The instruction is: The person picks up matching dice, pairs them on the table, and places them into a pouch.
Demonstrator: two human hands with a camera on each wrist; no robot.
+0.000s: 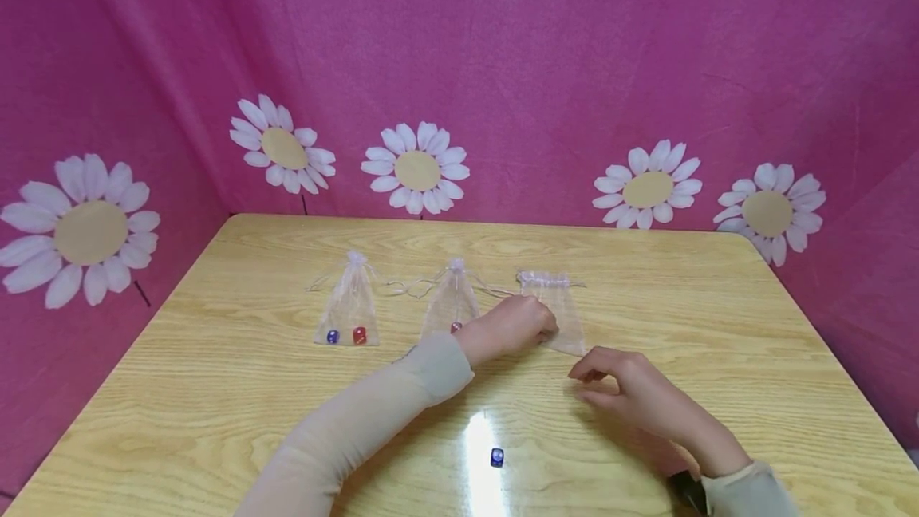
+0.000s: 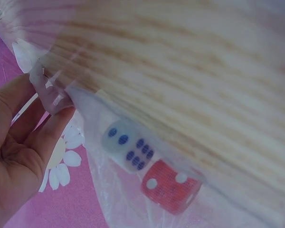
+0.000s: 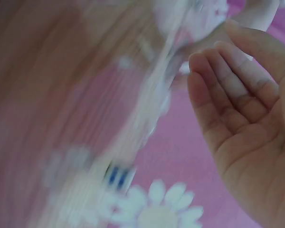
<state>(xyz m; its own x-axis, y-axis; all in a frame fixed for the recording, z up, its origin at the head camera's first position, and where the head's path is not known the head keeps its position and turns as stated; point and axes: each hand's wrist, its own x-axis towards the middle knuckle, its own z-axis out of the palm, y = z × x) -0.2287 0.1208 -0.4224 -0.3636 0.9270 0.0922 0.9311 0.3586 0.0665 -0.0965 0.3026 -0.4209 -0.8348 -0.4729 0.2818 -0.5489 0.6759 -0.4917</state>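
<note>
My left hand (image 1: 511,325) reaches across to the right-hand sheer drawstring bag (image 1: 567,313), which lies flat with its top gathered. In the left wrist view, the fingers of that hand pinch a fold of sheer fabric (image 2: 50,90). Close to that camera, a white die with blue pips (image 2: 128,146) and a red die (image 2: 172,186) show through sheer fabric. My right hand (image 1: 628,385) hovers near the bag's lower corner, fingers loosely curved, holding nothing. A white die with blue pips (image 3: 118,175) appears blurred in the right wrist view.
On the left, a tied sheer bag (image 1: 348,301) contains a blue die (image 1: 333,337) and a red die (image 1: 360,335). The middle tied bag (image 1: 452,294) is partly behind my left forearm. A loose blue die (image 1: 497,457) lies on the wooden table (image 1: 215,421) near its front.
</note>
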